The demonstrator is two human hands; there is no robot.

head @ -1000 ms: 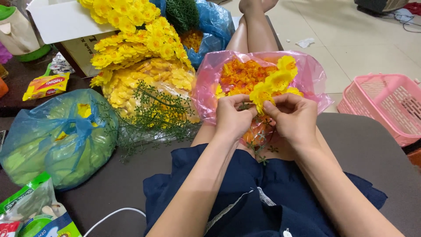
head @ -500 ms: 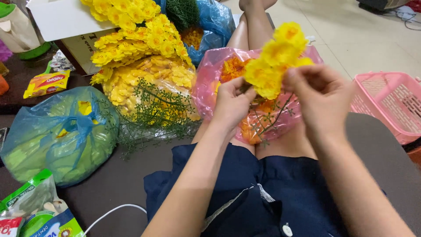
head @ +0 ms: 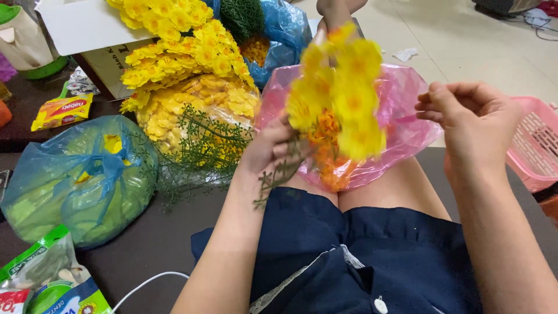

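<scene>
My left hand [head: 273,150] grips the green stems of a bunch of yellow artificial flowers [head: 343,93], held upright and blurred over my lap. Behind the bunch, a pink plastic bag [head: 407,110] of orange and yellow flowers rests on my thighs. My right hand [head: 474,122] hovers to the right of the bunch, apart from it, fingers loosely curled with nothing visible in them.
A clear bag of yellow flowers with green sprigs [head: 197,122] lies left of my lap, more yellow flower stems [head: 174,52] behind it. A blue knotted bag [head: 81,180] sits at left, snack packets [head: 46,279] at the lower left, a pink basket [head: 535,145] at right.
The flower bunch came up out of the pink bag. My right hand let go of it and moved off to the right; my left hand now holds it alone by the stems.
</scene>
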